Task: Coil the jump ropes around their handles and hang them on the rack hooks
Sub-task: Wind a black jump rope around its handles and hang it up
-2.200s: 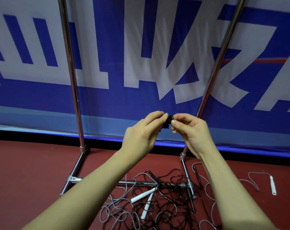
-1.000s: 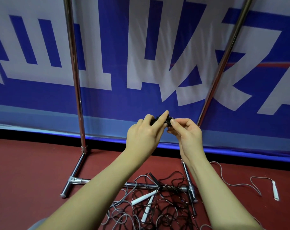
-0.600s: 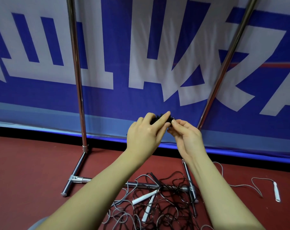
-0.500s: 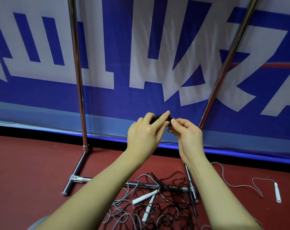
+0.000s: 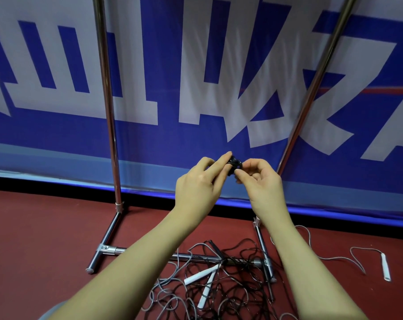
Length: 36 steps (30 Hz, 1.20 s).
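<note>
Both hands up in front of the rack, working a small black bundle (image 5: 235, 163) between them: it looks like a black jump rope coiled tight on its handles, though most of it is hidden by the hands and I can't make out the handles themselves. Left hand (image 5: 197, 184) has fingers (image 5: 221, 161) curled over the bundle from the left; right hand (image 5: 264, 181) pinches it from the right with thumb and forefinger, other fingers curled in. Judged step: securing the last turn or tail of the coil before hanging. To do it well, keep the left grip firm so the wraps don't spring loose, tuck the free end under a wrap with the right, then leave a loop or gap big enough to catch a hook. No hooks in view; they must be higher on the rack, so the bundle has to go up without slackening. Floor is dark red. On it, around the rack's chrome base bar (image 5: 196, 257), lies a tangle of black and grey ropes (image 5: 219, 289) with white handles (image 5: 199, 277). One more white handle (image 5: 385, 267) lies well apart to the right on a grey cord. Two chrome uprights (image 5: 109, 112); blue-and-white banner (image 5: 196, 65) behind.
</note>
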### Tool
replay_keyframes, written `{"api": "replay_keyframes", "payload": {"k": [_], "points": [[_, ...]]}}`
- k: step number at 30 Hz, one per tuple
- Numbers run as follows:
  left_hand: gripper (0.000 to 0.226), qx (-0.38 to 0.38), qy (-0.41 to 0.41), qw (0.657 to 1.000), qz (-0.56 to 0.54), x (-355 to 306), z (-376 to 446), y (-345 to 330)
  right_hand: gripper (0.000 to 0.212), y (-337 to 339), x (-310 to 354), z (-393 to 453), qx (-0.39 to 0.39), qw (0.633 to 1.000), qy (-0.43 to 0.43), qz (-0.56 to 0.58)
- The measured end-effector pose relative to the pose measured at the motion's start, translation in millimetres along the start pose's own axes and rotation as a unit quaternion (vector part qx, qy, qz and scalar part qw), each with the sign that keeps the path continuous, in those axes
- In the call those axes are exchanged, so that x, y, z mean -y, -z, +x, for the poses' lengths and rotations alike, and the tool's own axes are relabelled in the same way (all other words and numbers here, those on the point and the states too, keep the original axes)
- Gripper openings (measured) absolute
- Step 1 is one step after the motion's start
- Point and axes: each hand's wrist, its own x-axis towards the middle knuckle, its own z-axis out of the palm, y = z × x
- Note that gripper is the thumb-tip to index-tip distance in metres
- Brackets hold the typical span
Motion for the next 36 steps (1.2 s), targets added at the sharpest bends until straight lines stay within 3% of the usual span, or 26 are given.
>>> {"api": "replay_keyframes", "payload": {"k": [9, 18, 31, 36], "points": [[0.047, 0.028, -0.07, 0.996, 0.05, -1.7, -5.1, -9.3, 0.024, -7.9, -7.0, 0.4, -0.098, 0.995, 0.015, 0.003], [0.053, 0.064, -0.048, 0.994, 0.079, 6.2, -11.2, -9.8, 0.018, -4.6, -5.5, 1.7, -0.062, 0.997, -0.016, 0.036], [0.061, 0.167, 0.007, 0.985, -0.031, -2.6, -5.9, 5.7, 0.02, 15.0, -10.3, 5.4, 0.009, 0.987, -0.029, 0.16], [0.057, 0.138, -0.049, 0.989, 0.028, -1.4, -6.1, 2.4, 0.015, 20.2, -9.4, 6.2, 0.031, 0.996, -0.019, 0.079]]}}
